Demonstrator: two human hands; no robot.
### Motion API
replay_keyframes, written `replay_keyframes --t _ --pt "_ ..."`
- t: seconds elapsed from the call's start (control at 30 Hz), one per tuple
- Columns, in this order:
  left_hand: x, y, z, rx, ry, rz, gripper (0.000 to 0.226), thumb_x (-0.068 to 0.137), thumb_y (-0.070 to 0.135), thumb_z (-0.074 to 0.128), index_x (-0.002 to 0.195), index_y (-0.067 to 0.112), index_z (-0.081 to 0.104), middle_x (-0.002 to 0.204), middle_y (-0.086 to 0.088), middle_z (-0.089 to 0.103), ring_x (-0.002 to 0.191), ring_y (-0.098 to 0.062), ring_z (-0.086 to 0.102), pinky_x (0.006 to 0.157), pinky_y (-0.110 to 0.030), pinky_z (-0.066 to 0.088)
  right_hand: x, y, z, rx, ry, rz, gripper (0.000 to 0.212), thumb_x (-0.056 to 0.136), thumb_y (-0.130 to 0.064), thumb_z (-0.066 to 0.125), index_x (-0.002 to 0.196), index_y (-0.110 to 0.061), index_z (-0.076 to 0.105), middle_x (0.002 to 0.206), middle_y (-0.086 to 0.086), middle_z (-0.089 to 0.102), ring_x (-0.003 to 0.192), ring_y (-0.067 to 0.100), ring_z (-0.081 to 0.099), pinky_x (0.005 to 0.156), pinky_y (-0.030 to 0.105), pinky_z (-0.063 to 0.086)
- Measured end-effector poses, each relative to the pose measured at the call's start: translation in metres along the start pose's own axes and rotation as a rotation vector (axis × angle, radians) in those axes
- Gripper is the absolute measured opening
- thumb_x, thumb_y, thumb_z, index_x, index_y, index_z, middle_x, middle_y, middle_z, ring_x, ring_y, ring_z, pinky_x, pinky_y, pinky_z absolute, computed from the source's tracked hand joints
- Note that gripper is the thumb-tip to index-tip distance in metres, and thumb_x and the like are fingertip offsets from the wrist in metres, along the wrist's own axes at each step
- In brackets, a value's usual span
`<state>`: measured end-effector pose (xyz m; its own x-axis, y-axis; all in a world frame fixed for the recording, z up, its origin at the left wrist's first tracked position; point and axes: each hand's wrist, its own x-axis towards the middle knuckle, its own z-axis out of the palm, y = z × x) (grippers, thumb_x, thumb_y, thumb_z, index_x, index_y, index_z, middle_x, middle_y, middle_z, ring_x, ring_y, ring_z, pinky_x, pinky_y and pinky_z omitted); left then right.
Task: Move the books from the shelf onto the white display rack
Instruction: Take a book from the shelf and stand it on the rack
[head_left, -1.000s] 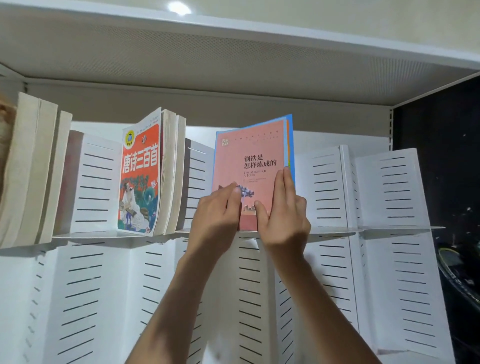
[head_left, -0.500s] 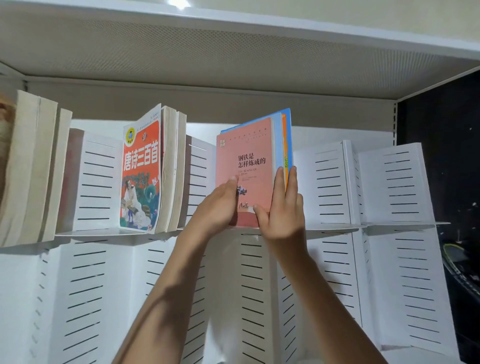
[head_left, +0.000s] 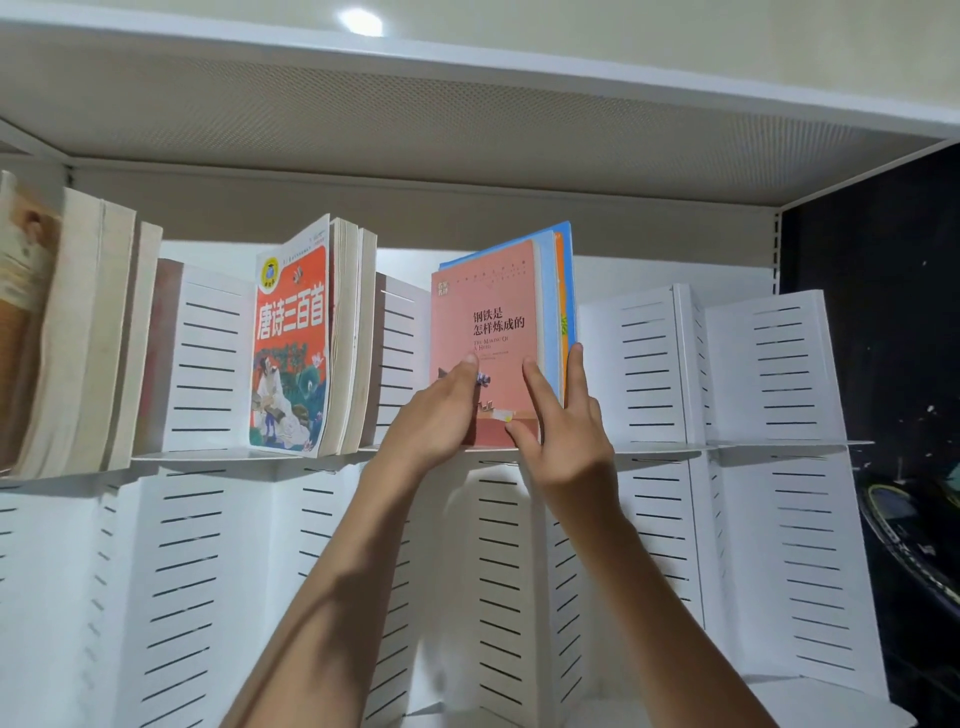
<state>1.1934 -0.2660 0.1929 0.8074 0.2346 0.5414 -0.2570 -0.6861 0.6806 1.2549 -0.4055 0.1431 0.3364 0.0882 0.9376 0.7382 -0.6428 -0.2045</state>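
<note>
A pink book (head_left: 491, 312) stands upright on the ledge of the white display rack (head_left: 649, 449), with a blue book (head_left: 550, 291) and an orange one behind it. My left hand (head_left: 441, 410) lies flat against the pink cover's lower left, fingers straight. My right hand (head_left: 563, 431) holds the stack's right edge: its thumb and forefinger lie on the pink cover, and the other fingers reach up along the outer side of the books. An orange-red illustrated book (head_left: 291, 343) stands in the slot to the left with a few more behind it.
Several pale books (head_left: 88, 332) lean at the far left of the ledge. Slotted white dividers (head_left: 769, 364) form bare slots on the right. A perforated shelf underside (head_left: 467, 119) hangs overhead. A dark wall (head_left: 878, 312) is at the far right.
The stack of books has turned more edge-on to me, so the blue and orange books now show behind the pink one. My right fingers spread, some moving to the stack's outer side.
</note>
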Motion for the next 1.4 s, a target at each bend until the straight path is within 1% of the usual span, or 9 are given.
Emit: replay_keyframes --t 0.1,0.2,0.43,0.57,0.87,1.1,1.2,1.33,1.4 --pt "-0.016 0.006 0.0 -0.036 0.112 0.095 0.06 0.102 0.059 0.012 0.128 0.034 0.059 0.123 0.009 0.064 0.111 -0.014 0.057 0.097 -0.031 0.041 -0.001 0.001 0.001 -0.066 0.022 -0.01 0.059 0.093 -0.037 0.065 0.148 -0.031 0.043 0.163 0.012 0.02 0.109 0.032 0.056 0.068 0.036 0.057" --pt "-0.037 0.011 -0.003 -0.049 0.16 0.165 0.048 0.107 0.047 0.022 0.147 0.032 0.046 0.125 0.021 0.053 0.1 0.012 0.05 0.085 0.002 0.028 -0.004 0.003 -0.003 -0.029 0.001 -0.022 0.056 0.094 -0.034 0.063 0.147 -0.03 0.045 0.163 0.012 0.021 0.118 0.031 0.051 0.075 0.038 0.057" --pt "-0.072 0.002 -0.002 0.209 0.268 0.252 0.076 0.088 0.067 0.014 0.152 0.033 0.037 0.159 -0.001 0.037 0.149 -0.018 0.023 0.122 -0.037 0.017 -0.029 0.0 -0.026 0.142 0.147 -0.109 0.048 0.092 -0.025 0.062 0.138 -0.016 0.058 0.15 0.021 0.043 0.133 0.037 0.045 0.104 0.048 0.048" --pt "-0.114 -0.003 -0.004 0.309 0.308 0.208 0.073 0.09 0.071 0.013 0.154 0.04 0.028 0.162 -0.004 0.028 0.152 -0.02 0.012 0.122 -0.037 0.009 -0.05 -0.02 -0.057 0.178 0.061 -0.065 0.048 0.098 -0.042 0.049 0.141 -0.021 0.053 0.15 0.016 0.043 0.133 0.032 0.044 0.105 0.039 0.041" --pt "-0.24 -0.018 -0.024 0.43 0.354 -0.02 0.069 0.09 0.071 0.018 0.15 0.043 0.034 0.163 0.007 0.025 0.152 -0.011 0.009 0.123 -0.036 0.01 -0.129 -0.08 -0.092 0.385 -0.136 -0.03 0.05 0.097 -0.043 0.046 0.144 -0.024 0.049 0.155 0.001 0.039 0.143 0.018 0.034 0.115 0.028 0.027" --pt "-0.336 -0.041 -0.077 0.307 0.418 -0.218 0.067 0.09 0.07 0.018 0.15 0.045 0.036 0.161 0.014 0.027 0.149 0.002 0.01 0.119 -0.025 0.01 -0.185 -0.153 -0.083 0.557 -0.3 -0.018 0.053 0.094 -0.046 0.043 0.142 -0.025 0.047 0.154 -0.001 0.04 0.141 0.017 0.035 0.112 0.038 0.037" --pt "-0.374 -0.045 -0.11 0.38 0.47 -0.278 0.071 0.088 0.071 0.017 0.151 0.042 0.034 0.162 0.01 0.026 0.151 -0.003 0.009 0.121 -0.03 0.01 -0.209 -0.199 -0.081 0.617 -0.298 -0.015 0.051 0.094 -0.046 0.046 0.141 -0.024 0.05 0.151 0.001 0.042 0.138 0.02 0.04 0.109 0.04 0.042" --pt "-0.437 -0.051 -0.164 0.469 0.542 -0.342 0.075 0.089 0.074 0.015 0.152 0.037 0.033 0.162 0.007 0.027 0.152 -0.008 0.011 0.124 -0.041 0.014 -0.24 -0.276 -0.092 0.725 -0.379 -0.029 0.053 0.092 -0.044 0.047 0.141 -0.022 0.053 0.151 0.002 0.045 0.14 0.019 0.038 0.115 0.012 0.019" --pt "-0.476 -0.052 -0.194 0.516 0.565 -0.379 0.079 0.089 0.076 0.013 0.153 0.035 0.033 0.162 0.006 0.028 0.152 -0.009 0.012 0.123 -0.046 0.017 -0.256 -0.318 -0.101 0.806 -0.467 -0.035 0.055 0.093 -0.046 0.045 0.143 -0.025 0.05 0.153 -0.002 0.042 0.143 0.015 0.034 0.116 0.016 0.02"
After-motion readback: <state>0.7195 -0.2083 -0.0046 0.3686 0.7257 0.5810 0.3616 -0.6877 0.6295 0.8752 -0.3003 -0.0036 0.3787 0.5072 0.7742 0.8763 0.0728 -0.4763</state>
